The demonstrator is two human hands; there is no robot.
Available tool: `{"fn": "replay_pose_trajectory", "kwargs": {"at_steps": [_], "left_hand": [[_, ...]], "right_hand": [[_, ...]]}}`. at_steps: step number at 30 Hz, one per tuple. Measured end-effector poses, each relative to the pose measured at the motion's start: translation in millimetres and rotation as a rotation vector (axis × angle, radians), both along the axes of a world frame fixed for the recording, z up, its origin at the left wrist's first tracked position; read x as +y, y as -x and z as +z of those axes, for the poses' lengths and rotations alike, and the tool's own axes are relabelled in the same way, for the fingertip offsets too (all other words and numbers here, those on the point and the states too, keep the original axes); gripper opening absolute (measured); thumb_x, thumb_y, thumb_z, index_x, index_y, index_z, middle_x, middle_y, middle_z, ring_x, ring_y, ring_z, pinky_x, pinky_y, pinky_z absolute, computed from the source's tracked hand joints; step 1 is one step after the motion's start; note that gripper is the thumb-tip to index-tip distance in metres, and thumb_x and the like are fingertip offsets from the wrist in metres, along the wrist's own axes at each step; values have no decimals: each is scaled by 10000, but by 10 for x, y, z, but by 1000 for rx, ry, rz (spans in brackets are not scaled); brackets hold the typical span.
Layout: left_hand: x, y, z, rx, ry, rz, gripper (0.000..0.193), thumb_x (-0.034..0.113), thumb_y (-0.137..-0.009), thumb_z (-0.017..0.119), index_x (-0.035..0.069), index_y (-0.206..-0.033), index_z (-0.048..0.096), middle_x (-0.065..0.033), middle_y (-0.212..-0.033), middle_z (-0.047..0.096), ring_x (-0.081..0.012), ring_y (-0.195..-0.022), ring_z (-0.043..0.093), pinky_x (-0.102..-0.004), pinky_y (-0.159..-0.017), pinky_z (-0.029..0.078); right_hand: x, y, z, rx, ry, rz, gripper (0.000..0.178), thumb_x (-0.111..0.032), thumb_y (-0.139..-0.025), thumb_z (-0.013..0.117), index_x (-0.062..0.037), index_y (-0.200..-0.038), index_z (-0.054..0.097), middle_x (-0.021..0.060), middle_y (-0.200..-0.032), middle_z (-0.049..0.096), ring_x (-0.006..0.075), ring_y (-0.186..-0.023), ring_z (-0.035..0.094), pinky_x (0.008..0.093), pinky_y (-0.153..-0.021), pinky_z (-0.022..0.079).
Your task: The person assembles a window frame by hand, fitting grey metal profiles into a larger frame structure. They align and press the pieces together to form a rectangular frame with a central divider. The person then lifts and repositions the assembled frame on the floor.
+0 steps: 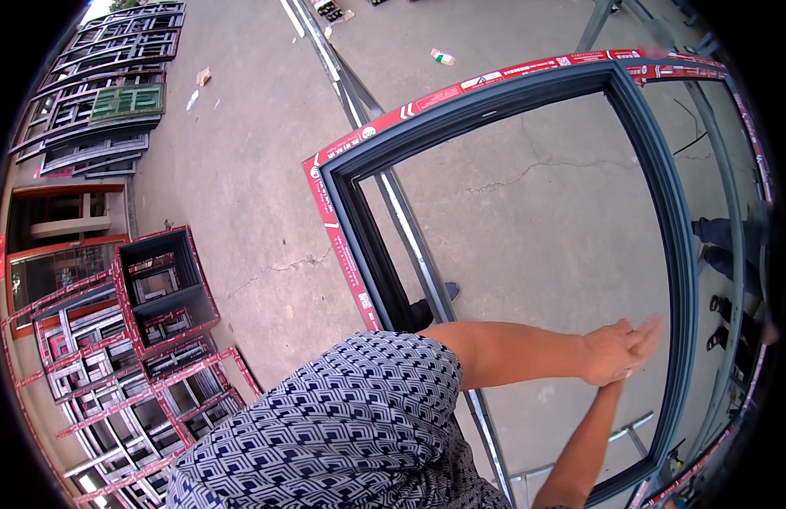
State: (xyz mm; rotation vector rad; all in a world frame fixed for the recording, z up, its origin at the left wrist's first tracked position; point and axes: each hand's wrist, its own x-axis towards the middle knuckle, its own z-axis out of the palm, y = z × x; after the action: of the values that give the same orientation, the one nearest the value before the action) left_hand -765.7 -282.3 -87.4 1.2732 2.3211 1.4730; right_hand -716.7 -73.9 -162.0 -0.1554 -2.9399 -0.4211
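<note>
My two hands meet over the opening of a large dark grey-blue window frame (677, 254), just left of its upright bar. My left hand (607, 352) has its fingers curled in against the other hand; what they hold, if anything, is hidden. Partly behind it is my right hand (648, 336), its fingers smeared by motion, close to the upright bar. Red printed protective tape (435, 97) covers the outer edge of the frame. Through the opening the concrete floor shows.
Metal support rails (410, 225) run beneath the frame. At left stand stacked taped frames (126, 365) and further frames (113, 85) behind. Another person's legs (728, 242) show at right. Scraps (442, 57) lie on the cracked concrete floor (257, 170).
</note>
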Motion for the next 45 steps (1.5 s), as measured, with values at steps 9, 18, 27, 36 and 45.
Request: {"fn": "replay_pose_trajectory", "kwargs": {"at_steps": [9, 18, 27, 36, 45], "left_hand": [[-740, -1405, 159, -100, 496, -163, 694, 322, -921, 715, -60, -1487, 590, -361, -1629, 457, -511, -1528, 472, -748, -1014, 472], [-1224, -1540, 526, -222, 252, -482, 306, 300, -972, 773, 3, -1044, 748, -195, -1181, 717, -401, -1139, 687, -513, -987, 569], [-1483, -2031, 868, -167, 416, -667, 250, 266, -964, 790, 22, -1005, 752, -155, -1078, 753, -357, -1073, 708, -462, -913, 581], [-1394, -3038, 1124, -54, 369, -707, 260, 256, -975, 802, 6, -968, 730, -147, -957, 735, -295, -818, 729, -423, -806, 574], [-1004, -4348, 1225, 362, 66, -848, 219, 209, -979, 802, 7, -1046, 747, -158, -1089, 727, -313, -872, 743, -427, -785, 585]], "right_hand": [[-1889, -1662, 104, -168, 373, -139, 607, -469, -1049, 594, -75, -1510, 623, 254, -1639, 498, 447, -1568, 385, 611, -1264, 316], [-2361, -2257, 50, -104, 406, -417, 439, -378, -1003, 615, -40, -1267, 709, 215, -1352, 668, 394, -1364, 582, 569, -1134, 450], [-2919, -2601, 127, -55, 748, -530, 396, -416, -991, 629, -65, -1148, 724, 171, -1192, 673, 364, -1200, 621, 538, -1016, 476], [-2804, -3371, 622, 340, 646, -464, 464, -442, -1030, 622, -41, -1243, 715, 240, -1338, 662, 400, -1361, 581, 598, -1195, 400], [-2408, -4589, 737, 492, 483, -458, 432, -433, -1045, 589, -29, -1056, 744, 201, -1210, 710, 374, -1273, 619, 539, -1236, 368]]}}
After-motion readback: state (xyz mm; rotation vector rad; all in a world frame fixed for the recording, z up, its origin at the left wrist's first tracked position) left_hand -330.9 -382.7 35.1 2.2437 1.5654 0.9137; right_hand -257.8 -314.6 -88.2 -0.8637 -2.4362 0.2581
